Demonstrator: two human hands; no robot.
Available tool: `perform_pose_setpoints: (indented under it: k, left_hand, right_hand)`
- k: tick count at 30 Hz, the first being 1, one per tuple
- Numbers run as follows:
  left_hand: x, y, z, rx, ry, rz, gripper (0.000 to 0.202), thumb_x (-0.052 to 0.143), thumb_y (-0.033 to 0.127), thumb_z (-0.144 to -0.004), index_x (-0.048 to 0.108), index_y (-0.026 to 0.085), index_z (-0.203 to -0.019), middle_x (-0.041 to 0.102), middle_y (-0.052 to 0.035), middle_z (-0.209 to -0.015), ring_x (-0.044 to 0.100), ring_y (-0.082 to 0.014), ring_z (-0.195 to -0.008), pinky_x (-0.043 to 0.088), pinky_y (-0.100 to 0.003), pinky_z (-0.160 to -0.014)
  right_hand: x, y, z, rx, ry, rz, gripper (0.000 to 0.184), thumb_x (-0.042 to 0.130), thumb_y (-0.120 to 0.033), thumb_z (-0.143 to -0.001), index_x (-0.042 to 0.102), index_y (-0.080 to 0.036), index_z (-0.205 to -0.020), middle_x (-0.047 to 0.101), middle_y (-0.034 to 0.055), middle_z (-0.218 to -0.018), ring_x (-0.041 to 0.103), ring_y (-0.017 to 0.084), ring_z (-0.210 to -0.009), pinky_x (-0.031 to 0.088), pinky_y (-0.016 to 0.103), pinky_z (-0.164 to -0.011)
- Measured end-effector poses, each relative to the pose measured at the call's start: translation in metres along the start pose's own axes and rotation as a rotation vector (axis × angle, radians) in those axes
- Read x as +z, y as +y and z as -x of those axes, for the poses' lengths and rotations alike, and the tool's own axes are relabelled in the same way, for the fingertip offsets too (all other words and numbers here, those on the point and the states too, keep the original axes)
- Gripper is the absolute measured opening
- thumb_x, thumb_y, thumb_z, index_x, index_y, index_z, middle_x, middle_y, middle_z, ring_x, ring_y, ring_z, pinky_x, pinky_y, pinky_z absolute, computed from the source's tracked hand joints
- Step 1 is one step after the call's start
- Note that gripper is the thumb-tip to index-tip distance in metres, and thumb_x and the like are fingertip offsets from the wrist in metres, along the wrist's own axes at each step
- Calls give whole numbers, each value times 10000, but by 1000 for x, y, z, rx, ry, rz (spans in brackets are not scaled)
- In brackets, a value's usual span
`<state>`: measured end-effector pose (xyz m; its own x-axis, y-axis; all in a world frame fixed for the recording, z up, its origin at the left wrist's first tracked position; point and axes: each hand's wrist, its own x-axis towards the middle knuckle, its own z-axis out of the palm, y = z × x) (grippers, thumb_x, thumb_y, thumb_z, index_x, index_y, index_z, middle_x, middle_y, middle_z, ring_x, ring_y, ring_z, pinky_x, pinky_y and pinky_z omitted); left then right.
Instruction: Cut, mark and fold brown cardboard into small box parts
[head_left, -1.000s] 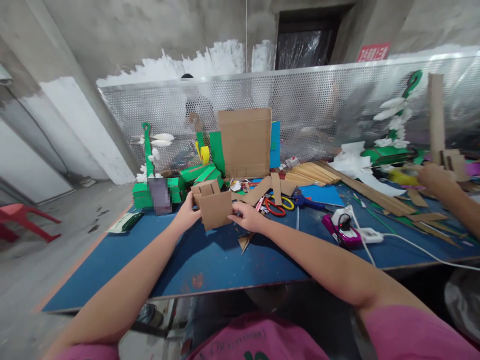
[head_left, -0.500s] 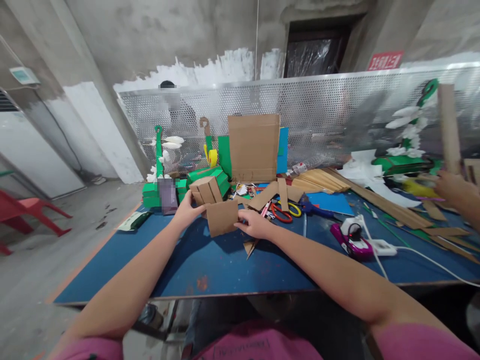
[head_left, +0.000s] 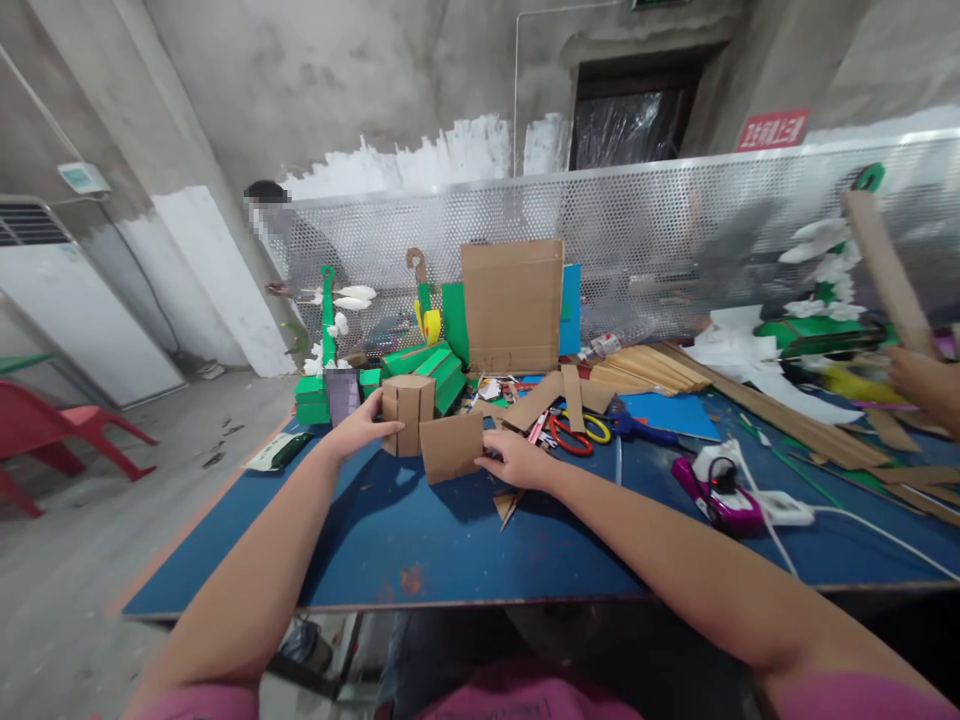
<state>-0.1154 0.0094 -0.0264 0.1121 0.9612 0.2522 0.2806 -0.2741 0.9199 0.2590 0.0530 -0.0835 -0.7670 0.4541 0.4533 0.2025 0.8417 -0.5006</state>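
Note:
My left hand [head_left: 365, 430] grips a small many-sided cardboard box [head_left: 411, 412] by its left side, holding it upright over the blue table. In my right hand [head_left: 514, 460] is a flat piece of cardboard [head_left: 452, 447], pinched at its right edge. The piece stands beside the box's lower right side; whether the two touch I cannot tell. Just behind the box lies a green cardboard form [head_left: 444, 378]. Red-handled scissors [head_left: 568, 437] and yellow-handled scissors [head_left: 597, 428] lie right of my right hand, among cardboard strips.
A large cardboard sheet [head_left: 513, 308] stands at the back. To the right are a blue glue gun [head_left: 646, 428], a purple-and-white power strip [head_left: 716, 495] with cables, and long cardboard strips [head_left: 795, 415]. A co-worker's hand [head_left: 926, 385] shows at far right; another person [head_left: 300, 240] stands behind the mesh.
The box has turned from tilted to upright in my left hand and its side faces me. My right hand still holds the flat piece. The view has shifted slightly, and the person behind has moved left.

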Motion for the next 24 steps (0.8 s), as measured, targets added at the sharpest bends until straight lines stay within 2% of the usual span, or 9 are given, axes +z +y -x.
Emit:
perform_pose_setpoints:
  k: [5, 8, 12, 15, 17, 20, 22, 24]
  left_hand:
    - [-14, 2, 2, 11, -40, -49, 1001, 979, 433, -771, 511, 256, -1638, 566, -182, -1687, 510, -390, -1600, 437, -647, -1290]
    - [-17, 5, 4, 50, -13, -70, 1030, 964, 434, -798, 452, 274, -1678, 493, -179, -1741, 461, -382, -1632, 407, -615, -1317]
    - [-16, 8, 2, 104, 95, -93, 1100, 928, 445, -847, 306, 325, -1746, 471, -177, -1738, 511, -384, -1587, 405, -618, -1312]
    - [-11, 15, 3, 265, 257, -223, 1090, 898, 474, -869, 271, 316, -1747, 464, -186, -1718, 521, -391, -1561, 431, -631, -1279]
    - [-5, 24, 8, 411, 419, -369, 1008, 870, 469, -892, 325, 304, -1723, 452, -182, -1713, 502, -395, -1559, 436, -630, -1266]
    - [7, 38, 20, 643, 620, -549, 760, 813, 412, -930, 516, 246, -1609, 544, -180, -1598, 522, -396, -1514, 433, -619, -1262]
    - [18, 43, 28, 733, 677, -612, 611, 803, 386, -925, 621, 233, -1488, 623, -174, -1469, 573, -400, -1434, 461, -636, -1230]
    - [31, 45, 33, 776, 656, -621, 461, 806, 372, -914, 691, 251, -1344, 699, -150, -1311, 647, -387, -1296, 511, -639, -1171]
  right_hand:
    - [0, 0, 0, -1, -5, 7, 104, 691, -251, -1016, 737, -190, -1088, 781, 128, -1125, 709, 288, -1051, 536, 408, -946]
    - [1, 0, 0, 1, -6, 20, 89, 693, -247, -1013, 731, -184, -1062, 779, 128, -1107, 709, 287, -1035, 528, 406, -937]
    - [1, -2, 0, 49, 14, 4, 144, 715, -228, -993, 725, -186, -1130, 789, 120, -1120, 713, 270, -999, 523, 377, -894]
    - [-1, -7, 1, 115, 31, -52, 190, 722, -211, -979, 712, -191, -1167, 794, 96, -1071, 716, 245, -922, 521, 352, -838]
    - [-2, -8, 0, 131, 36, -77, 214, 718, -200, -968, 711, -193, -1182, 791, 83, -1048, 714, 237, -907, 520, 350, -834]
    - [3, -4, -1, 131, 47, -121, 213, 699, -202, -955, 720, -200, -1167, 780, 62, -1027, 706, 225, -913, 521, 351, -846]
    - [8, 2, -4, 170, 80, -213, 114, 701, -240, -941, 710, -202, -1048, 751, 32, -936, 689, 207, -861, 524, 340, -817]
    - [13, 8, -8, 265, 166, -378, 125, 715, -315, -924, 648, -210, -938, 697, 0, -818, 667, 191, -778, 526, 324, -750]
